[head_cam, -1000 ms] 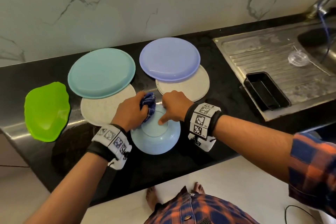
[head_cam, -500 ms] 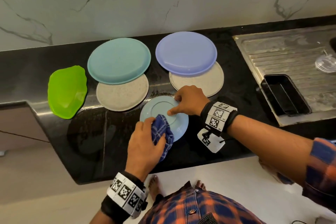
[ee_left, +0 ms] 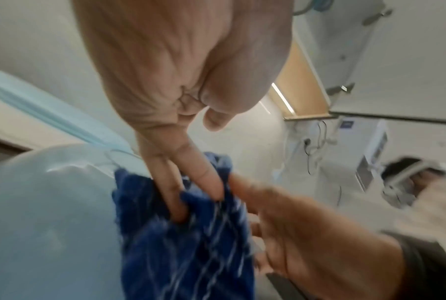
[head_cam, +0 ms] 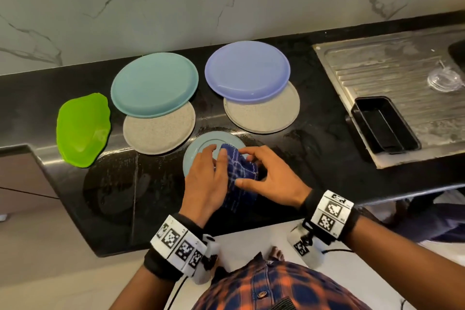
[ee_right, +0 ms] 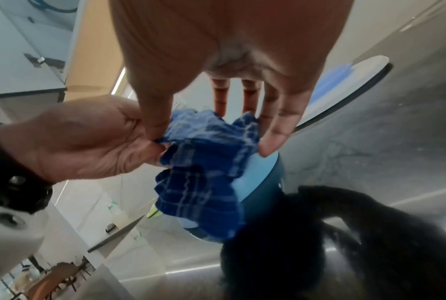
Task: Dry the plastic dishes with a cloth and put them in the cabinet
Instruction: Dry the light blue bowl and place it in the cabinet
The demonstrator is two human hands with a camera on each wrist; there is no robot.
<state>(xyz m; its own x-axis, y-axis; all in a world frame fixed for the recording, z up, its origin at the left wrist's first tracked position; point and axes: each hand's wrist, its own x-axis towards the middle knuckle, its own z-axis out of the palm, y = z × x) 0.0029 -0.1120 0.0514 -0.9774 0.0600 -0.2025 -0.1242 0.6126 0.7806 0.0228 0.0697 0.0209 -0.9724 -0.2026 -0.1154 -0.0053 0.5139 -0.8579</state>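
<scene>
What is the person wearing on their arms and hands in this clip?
Both hands, left and right, are bare, without gloves. Each wrist carries a black strap with white blocks printed with black-and-white square marker codes: left band, right band. A small white camera housing hangs under each. An orange-and-navy plaid shirt shows below; the forearms are uncovered.

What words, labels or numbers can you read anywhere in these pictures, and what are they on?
No readable words or numbers anywhere.
Left wristband: black-and-white square code patterns, not text.
Right wristband: the same kind of patterns; tiny marks at its edge are too small to read.
White appliance on the wall, left wrist view: a blue label, too blurred to read.
Plates, cloth and shirt button: no legible print.
</scene>
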